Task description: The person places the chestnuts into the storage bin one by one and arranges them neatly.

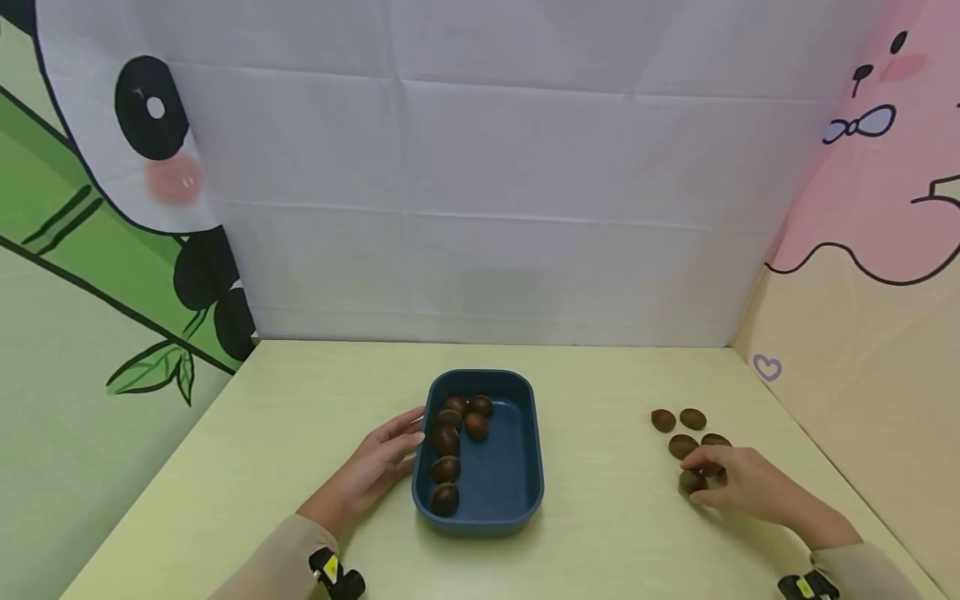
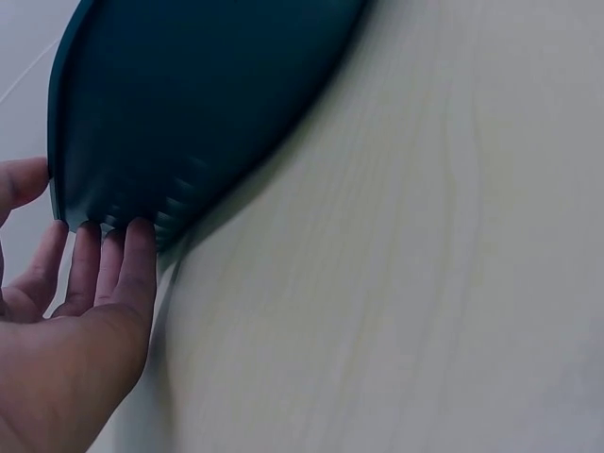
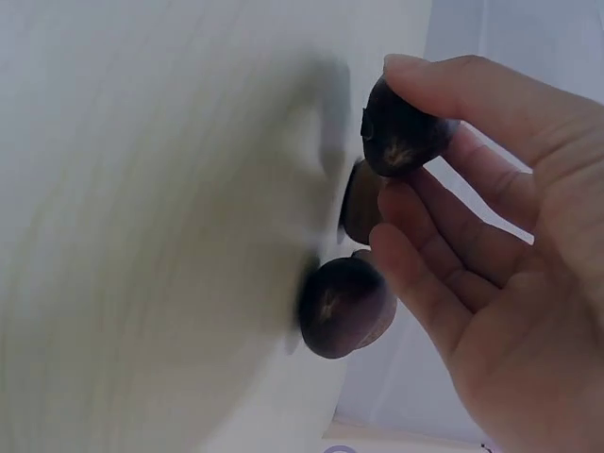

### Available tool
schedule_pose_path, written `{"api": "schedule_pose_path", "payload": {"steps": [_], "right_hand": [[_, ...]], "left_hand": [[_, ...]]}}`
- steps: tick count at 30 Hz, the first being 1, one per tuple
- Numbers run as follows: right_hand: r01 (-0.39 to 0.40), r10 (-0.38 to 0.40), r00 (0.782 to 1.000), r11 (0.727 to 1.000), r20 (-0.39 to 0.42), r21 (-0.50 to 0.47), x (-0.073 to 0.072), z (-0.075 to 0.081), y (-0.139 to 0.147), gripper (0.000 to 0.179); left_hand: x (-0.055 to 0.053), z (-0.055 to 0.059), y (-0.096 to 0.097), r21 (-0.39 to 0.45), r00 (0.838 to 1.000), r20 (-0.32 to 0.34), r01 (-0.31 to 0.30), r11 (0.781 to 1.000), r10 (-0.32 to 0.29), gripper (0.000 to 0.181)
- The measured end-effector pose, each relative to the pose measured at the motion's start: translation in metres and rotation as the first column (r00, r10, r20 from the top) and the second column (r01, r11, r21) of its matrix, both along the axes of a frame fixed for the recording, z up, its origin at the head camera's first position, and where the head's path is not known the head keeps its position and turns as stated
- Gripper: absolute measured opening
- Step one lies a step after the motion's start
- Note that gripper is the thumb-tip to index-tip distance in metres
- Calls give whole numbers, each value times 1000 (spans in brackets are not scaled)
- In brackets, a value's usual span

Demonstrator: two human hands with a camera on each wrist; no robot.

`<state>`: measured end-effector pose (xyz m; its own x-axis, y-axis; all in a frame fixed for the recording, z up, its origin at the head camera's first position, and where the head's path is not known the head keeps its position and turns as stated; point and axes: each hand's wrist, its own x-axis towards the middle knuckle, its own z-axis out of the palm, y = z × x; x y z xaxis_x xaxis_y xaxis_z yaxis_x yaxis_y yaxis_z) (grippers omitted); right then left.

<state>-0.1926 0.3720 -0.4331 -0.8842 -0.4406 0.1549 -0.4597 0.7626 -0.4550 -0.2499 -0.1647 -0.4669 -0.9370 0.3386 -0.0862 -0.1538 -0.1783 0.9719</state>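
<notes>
Here, a chestnut (image 3: 404, 134) in the right hand's (image 1: 744, 483) fingertip pinch, left hand (image 1: 373, 468) loose against a tray (image 1: 500, 483).

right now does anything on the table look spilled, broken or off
Nothing stands out: the blue tray sits upright with brown nuts inside, and the loose nuts near the right hand show no visible damage.

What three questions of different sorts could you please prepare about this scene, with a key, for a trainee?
1. Which hand pinches a chestnut?
2. What does the left hand touch: A) a chestnut, B) the blue tray, C) the wall?
3. True or false: in the head view, the tray's chestnuts lie mostly in its right half.

Key:
1. The right hand.
2. B.
3. False; the tray's chestnuts lie mostly on its left side.
</notes>
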Motion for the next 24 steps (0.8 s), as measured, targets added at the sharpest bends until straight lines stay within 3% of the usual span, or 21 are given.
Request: {"api": "schedule_pose_path", "payload": {"steps": [9,24], "right_hand": [[-22,23,999,1000,45,-22,-14,17,-21,37],[-179,179,983,984,-35,-3,-50,51,-95,34]], "left_hand": [[-1,0,0,7,1000,12,15,1000,-15,61],[-2,-1,1,-7,1000,17,7,1000,-7,59]]}}
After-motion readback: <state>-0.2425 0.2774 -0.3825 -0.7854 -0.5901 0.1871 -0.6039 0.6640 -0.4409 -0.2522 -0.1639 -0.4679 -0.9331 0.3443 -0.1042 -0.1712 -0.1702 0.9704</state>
